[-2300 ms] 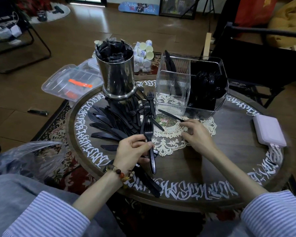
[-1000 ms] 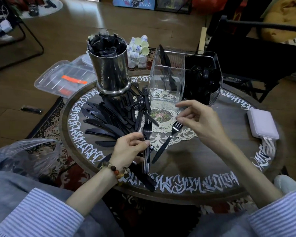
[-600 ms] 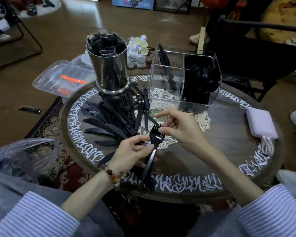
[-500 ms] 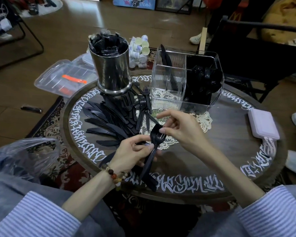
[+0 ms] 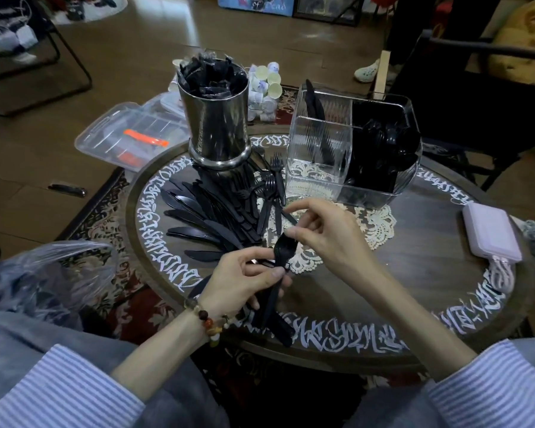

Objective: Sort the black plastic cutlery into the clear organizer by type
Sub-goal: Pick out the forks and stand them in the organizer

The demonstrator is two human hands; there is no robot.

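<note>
Left grip (image 5: 244, 281) is curled round a bundle of slim black plastic forks (image 5: 275, 282), while the right grip (image 5: 325, 233) pinches the topmost fork's head. Matte knives (image 5: 198, 211) fan out at ten o'clock on the round wooden desk (image 5: 414, 288); at one o'clock stands the ribbed clear organizer (image 5: 318, 149), its right compartment full of glossy spoons (image 5: 383, 146).

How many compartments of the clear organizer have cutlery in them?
2. The back-left compartment holds a few pieces, and the right one is packed. The front-left compartment looks empty.
</note>
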